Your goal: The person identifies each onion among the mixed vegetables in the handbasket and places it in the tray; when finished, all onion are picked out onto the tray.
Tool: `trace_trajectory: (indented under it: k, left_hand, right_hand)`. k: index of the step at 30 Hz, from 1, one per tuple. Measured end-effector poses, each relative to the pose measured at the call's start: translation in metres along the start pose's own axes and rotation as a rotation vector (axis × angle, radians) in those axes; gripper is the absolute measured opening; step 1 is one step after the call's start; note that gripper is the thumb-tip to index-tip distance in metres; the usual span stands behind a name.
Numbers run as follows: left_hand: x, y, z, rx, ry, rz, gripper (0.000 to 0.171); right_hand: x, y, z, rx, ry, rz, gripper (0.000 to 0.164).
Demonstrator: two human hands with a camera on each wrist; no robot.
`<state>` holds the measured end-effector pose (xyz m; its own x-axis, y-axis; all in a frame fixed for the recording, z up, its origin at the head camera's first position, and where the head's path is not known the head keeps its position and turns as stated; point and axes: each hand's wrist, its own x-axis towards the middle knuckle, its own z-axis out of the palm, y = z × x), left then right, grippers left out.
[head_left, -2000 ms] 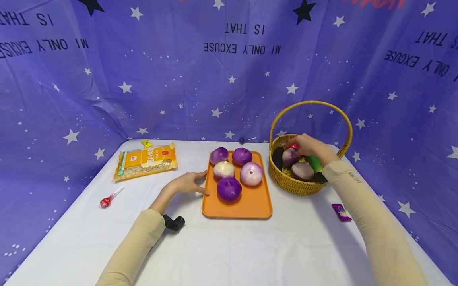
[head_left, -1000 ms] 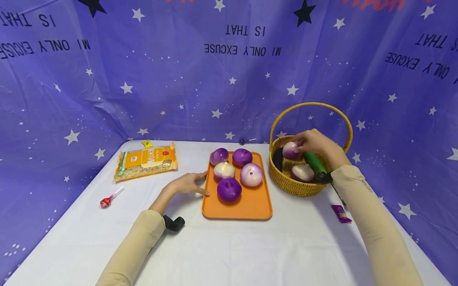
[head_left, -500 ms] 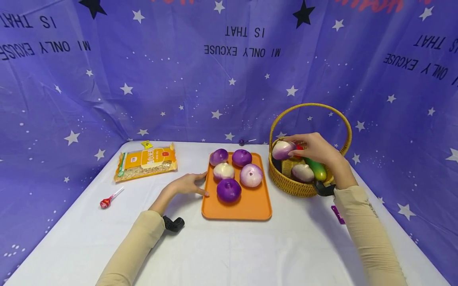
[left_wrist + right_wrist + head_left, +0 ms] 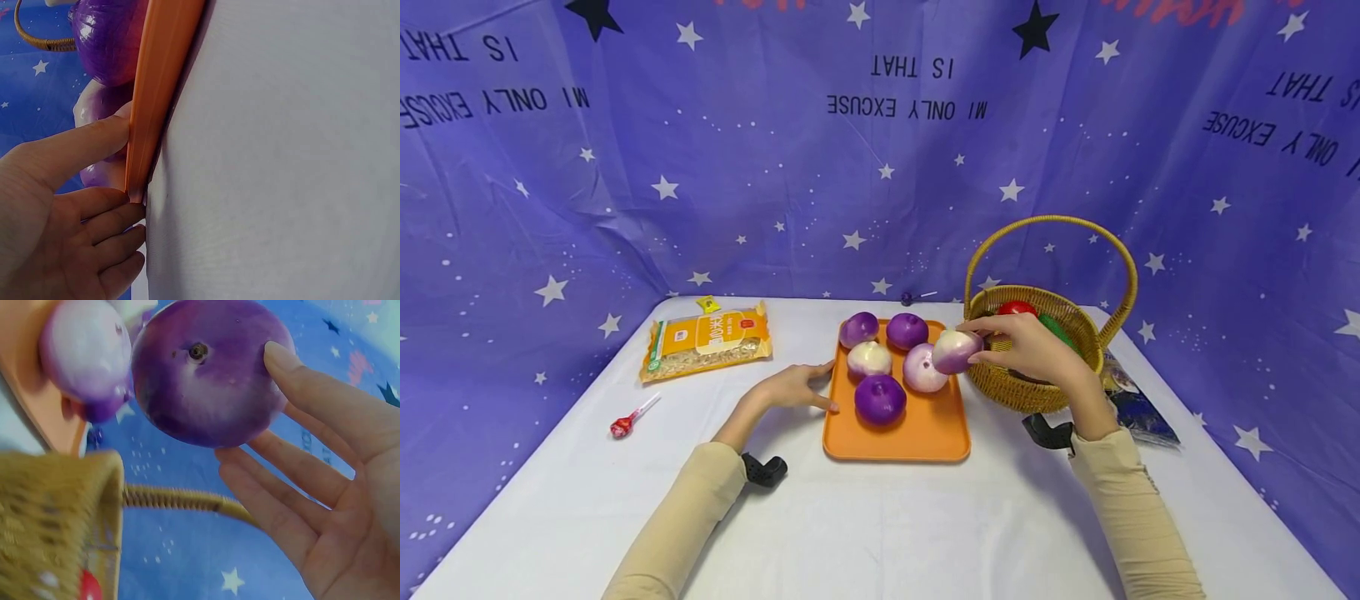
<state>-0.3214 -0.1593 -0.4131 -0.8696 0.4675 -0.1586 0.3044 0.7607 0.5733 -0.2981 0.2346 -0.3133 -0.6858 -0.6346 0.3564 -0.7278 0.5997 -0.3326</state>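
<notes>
A purple-and-white onion (image 4: 955, 352) is held between the thumb and fingers of my right hand (image 4: 1026, 348), just over the right edge of the orange tray (image 4: 895, 442). It overlaps a pale purple onion (image 4: 922, 369) in the head view. Also lying on the tray are a white-topped onion (image 4: 869, 359) and deep purple onions, one in front (image 4: 880, 400). My left hand (image 4: 793, 387) rests at the tray's left edge, thumb on the rim; in the left wrist view its fingers (image 4: 106, 225) touch the tray's side, slightly bent.
The wicker basket (image 4: 1011, 392) at right, with a tall handle, contains a red item (image 4: 1017, 308) and a green vegetable (image 4: 1056, 329). A dark packet (image 4: 1138, 412) lies beyond the right wrist. At left are a yellow grain bag (image 4: 707, 340), red lollipop (image 4: 622, 425) and yellow candy (image 4: 707, 303).
My right hand has lifted the onion out of the basket and carried it left to the tray's right edge. The left hand and the tray have stayed in place.
</notes>
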Motion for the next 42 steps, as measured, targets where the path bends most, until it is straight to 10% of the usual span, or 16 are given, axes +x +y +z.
trace_trajectory:
  k: [16,32,42]
  left_hand:
    - [0.001,-0.001,0.0,0.003,0.007,0.004,0.094]
    - [0.0,-0.002,0.001,-0.002,-0.001,0.006,0.095]
    - [0.001,-0.002,0.001,0.017,0.012,0.045,0.094]
  right_hand:
    - [0.005,-0.008,0.042,0.135,-0.28,-0.025,0.03]
    - [0.009,-0.008,0.061,0.076,-0.277,-0.029,0.037]
    - [0.0,-0.001,0.037,0.036,-0.188,0.031,0.041]
